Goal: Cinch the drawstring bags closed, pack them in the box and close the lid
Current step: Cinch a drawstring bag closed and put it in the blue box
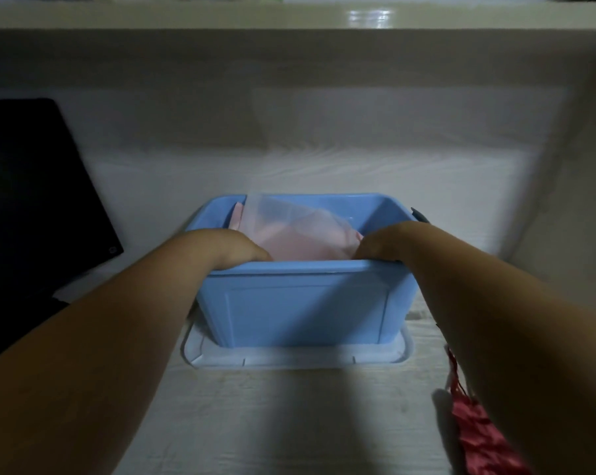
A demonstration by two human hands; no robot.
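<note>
Left hand and right hand reach into the box mid-bench, fingers hidden, grip unclear; best press the pink bags evenly below the rim.

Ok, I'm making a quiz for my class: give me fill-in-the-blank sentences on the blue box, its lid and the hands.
The white plastic lid lies ____ the blue plastic box.
The soft bag between the hands is ____ in colour.
The left hand and the right hand both reach ____ the box.
The crumpled fabric piece by the right forearm is ____.
Missing: under; pink; into; red.
</note>
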